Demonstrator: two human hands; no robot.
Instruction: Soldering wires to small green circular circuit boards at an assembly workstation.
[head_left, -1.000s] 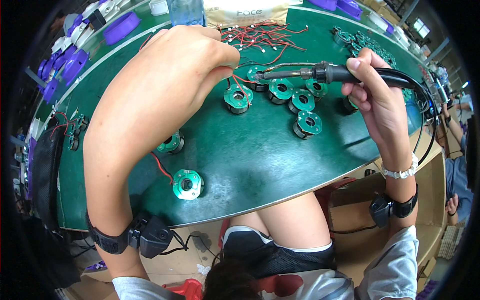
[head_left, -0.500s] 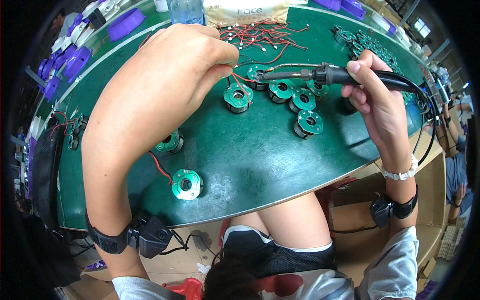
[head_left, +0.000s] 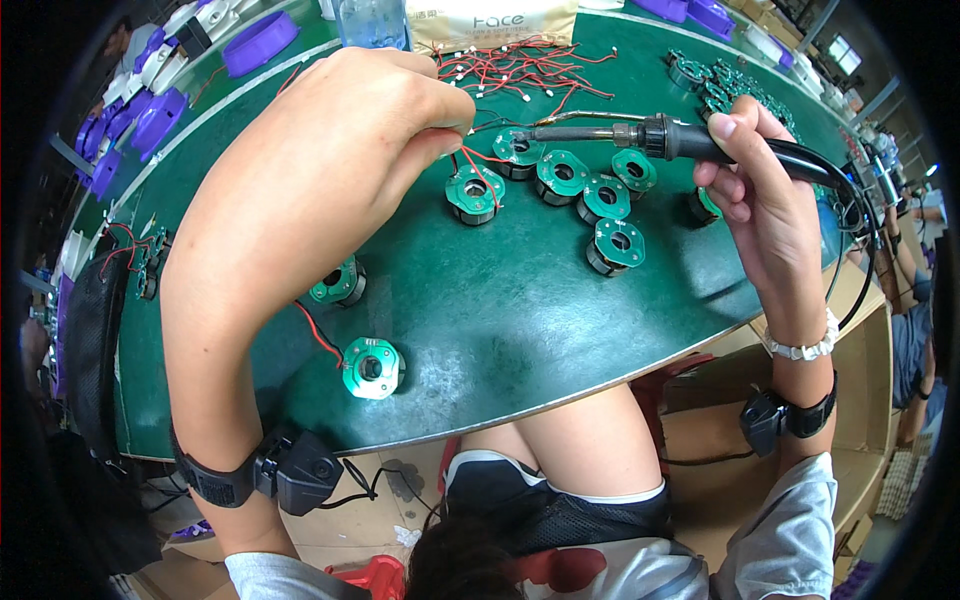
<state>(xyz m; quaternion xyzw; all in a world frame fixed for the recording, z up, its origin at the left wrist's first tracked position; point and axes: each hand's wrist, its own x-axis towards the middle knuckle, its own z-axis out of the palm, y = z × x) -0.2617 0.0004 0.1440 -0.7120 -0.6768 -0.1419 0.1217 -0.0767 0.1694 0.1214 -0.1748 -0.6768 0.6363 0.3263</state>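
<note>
Above the green table (head_left: 480, 330), my left hand (head_left: 400, 110) pinches red wire (head_left: 487, 156), my right hand (head_left: 765, 170) curls round a soldering iron (head_left: 690, 141) over the far round board (head_left: 529, 157), apparently soldering, which calls for steadiness.

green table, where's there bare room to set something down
The widest bare patch on the green table lies between the front circuit board and the board cluster, down to the near edge. Farther back it is crowded: red wires, the left hand, the soldering iron.
</note>
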